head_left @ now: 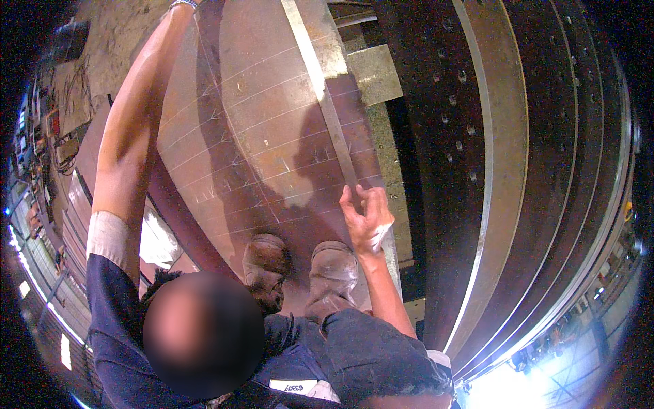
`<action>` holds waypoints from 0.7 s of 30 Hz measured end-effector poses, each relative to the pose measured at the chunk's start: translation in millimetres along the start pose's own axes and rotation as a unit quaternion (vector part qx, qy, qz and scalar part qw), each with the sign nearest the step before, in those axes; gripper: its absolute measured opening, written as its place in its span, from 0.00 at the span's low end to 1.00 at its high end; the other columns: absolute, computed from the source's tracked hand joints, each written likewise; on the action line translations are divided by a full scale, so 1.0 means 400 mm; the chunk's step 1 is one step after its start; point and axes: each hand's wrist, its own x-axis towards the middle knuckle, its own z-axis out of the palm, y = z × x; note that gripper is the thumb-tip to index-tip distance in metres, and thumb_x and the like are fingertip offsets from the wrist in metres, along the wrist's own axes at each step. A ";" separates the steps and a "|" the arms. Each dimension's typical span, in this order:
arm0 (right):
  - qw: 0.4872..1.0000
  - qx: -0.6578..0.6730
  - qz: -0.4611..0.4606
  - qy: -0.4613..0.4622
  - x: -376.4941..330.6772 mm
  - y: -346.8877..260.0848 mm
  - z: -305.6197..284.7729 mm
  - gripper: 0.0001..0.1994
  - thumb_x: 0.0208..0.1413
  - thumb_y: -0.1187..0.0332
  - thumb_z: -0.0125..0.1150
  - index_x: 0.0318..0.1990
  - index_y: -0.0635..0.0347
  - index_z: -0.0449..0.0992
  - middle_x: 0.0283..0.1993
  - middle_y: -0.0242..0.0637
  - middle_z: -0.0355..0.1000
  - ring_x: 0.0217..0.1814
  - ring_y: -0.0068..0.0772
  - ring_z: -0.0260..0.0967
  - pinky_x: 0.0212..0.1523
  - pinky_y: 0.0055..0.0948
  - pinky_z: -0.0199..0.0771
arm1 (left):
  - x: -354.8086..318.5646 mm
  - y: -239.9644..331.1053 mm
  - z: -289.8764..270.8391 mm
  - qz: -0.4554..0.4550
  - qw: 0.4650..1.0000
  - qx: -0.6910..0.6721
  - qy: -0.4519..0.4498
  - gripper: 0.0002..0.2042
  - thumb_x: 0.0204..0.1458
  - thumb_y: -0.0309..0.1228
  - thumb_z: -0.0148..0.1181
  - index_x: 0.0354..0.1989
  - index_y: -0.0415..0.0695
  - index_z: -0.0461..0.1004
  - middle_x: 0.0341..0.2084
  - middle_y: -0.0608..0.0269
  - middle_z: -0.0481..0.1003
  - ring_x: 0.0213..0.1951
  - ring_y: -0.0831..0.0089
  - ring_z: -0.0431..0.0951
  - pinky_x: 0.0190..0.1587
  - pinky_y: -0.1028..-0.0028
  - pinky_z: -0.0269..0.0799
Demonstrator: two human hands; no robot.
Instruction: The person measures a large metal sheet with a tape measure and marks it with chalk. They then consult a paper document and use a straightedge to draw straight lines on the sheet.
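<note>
A long flat metal strip point(329, 119) runs over a large brown steel plate point(255, 88) marked with thin pale lines. My right hand point(368, 217) is closed at the strip, thumb and fingers bent around its edge beside my boots. Toward the far left stretches my left arm point(133, 129). Only its wrist, with a band point(182, 4), shows at the top edge; the hand itself lies outside the picture. Both my boots point(334, 267) rest on the plate.
Right of the plate stand long dark steel beams point(446, 136) with rows of holes and bright flange edges. A small flat plate point(375, 75) bridges the gap there. White material point(158, 238) lies at the left. Beyond it are cables point(67, 146) on the floor.
</note>
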 end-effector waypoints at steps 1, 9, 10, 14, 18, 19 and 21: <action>1.000 -0.019 0.007 0.006 0.003 0.013 -0.011 0.11 0.47 0.71 0.76 0.32 0.61 0.76 0.28 0.38 0.70 0.22 0.33 0.68 0.23 0.30 0.70 | -0.003 0.027 0.045 -0.001 1.000 -0.020 -0.006 0.11 0.44 0.34 0.75 0.33 0.43 0.84 0.29 0.56 0.83 0.33 0.64 0.84 0.38 0.67 0.78; 1.000 -0.010 -0.015 -0.005 -0.001 -0.010 0.013 0.11 0.49 0.69 0.75 0.32 0.60 0.75 0.26 0.36 0.69 0.22 0.33 0.68 0.22 0.31 0.72 | -0.010 -0.023 -0.052 0.015 0.999 0.041 0.024 0.12 0.45 0.34 0.74 0.35 0.43 0.84 0.30 0.55 0.83 0.33 0.63 0.84 0.39 0.67 0.78; 1.000 -0.024 -0.017 0.001 -0.001 -0.002 0.008 0.11 0.49 0.69 0.74 0.32 0.60 0.75 0.26 0.36 0.69 0.22 0.33 0.69 0.22 0.31 0.72 | -0.010 0.001 -0.028 -0.008 1.000 0.012 0.015 0.12 0.45 0.34 0.74 0.36 0.43 0.84 0.30 0.55 0.83 0.33 0.62 0.84 0.39 0.67 0.78; 1.000 -0.017 -0.009 0.009 -0.006 -0.006 0.015 0.11 0.50 0.68 0.74 0.31 0.60 0.75 0.26 0.36 0.69 0.22 0.33 0.69 0.22 0.32 0.73 | -0.007 -0.020 -0.032 -0.002 1.000 0.025 0.008 0.12 0.44 0.36 0.74 0.35 0.43 0.84 0.32 0.53 0.83 0.36 0.60 0.84 0.41 0.65 0.78; 1.000 -0.009 0.003 -0.004 -0.005 -0.017 0.008 0.13 0.48 0.70 0.75 0.29 0.61 0.71 0.28 0.37 0.72 0.21 0.33 0.67 0.22 0.32 0.70 | 0.008 -0.056 -0.023 -0.010 0.998 0.069 0.013 0.22 0.44 0.51 0.72 0.40 0.46 0.84 0.37 0.53 0.83 0.44 0.57 0.83 0.46 0.61 0.77; 1.000 -0.011 0.005 -0.009 -0.006 -0.019 0.010 0.13 0.48 0.70 0.75 0.29 0.61 0.71 0.28 0.37 0.72 0.21 0.33 0.67 0.22 0.31 0.70 | 0.013 -0.068 -0.026 -0.019 0.994 0.104 -0.005 0.19 0.47 0.51 0.69 0.41 0.52 0.84 0.37 0.56 0.83 0.44 0.57 0.83 0.46 0.60 0.78; 1.000 -0.012 -0.003 -0.007 -0.002 -0.013 0.005 0.14 0.48 0.70 0.75 0.29 0.61 0.71 0.28 0.37 0.71 0.21 0.32 0.66 0.22 0.31 0.70 | 0.008 -0.052 -0.012 -0.028 0.990 0.135 -0.026 0.15 0.51 0.51 0.67 0.43 0.59 0.84 0.36 0.59 0.84 0.42 0.59 0.84 0.46 0.61 0.78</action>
